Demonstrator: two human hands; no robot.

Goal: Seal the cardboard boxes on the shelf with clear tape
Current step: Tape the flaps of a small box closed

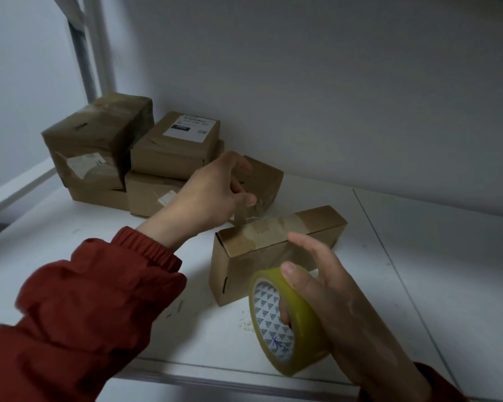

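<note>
Centre of shelf [418, 256]: narrow box [273, 250]. Over its top, left hand [212, 195] pinches tape end [241, 219]; at 5 o'clock right hand [340, 309] grips tape roll [285, 323], fingers through core. Tape likely thin, clingy: hold end, keep taut. Box probably light, may slide.

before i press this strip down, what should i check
1. Tape roll gripped by right hand: ok.
2. Tape end pinched by left hand: ok.
3. Front box lid down under the tape: ok.
4. Strip smooth, no wrinkles: cannot tell, blurred.
5. Strip cut free of the roll: cannot tell.
6. Front box flat on the shelf: ok.
</note>
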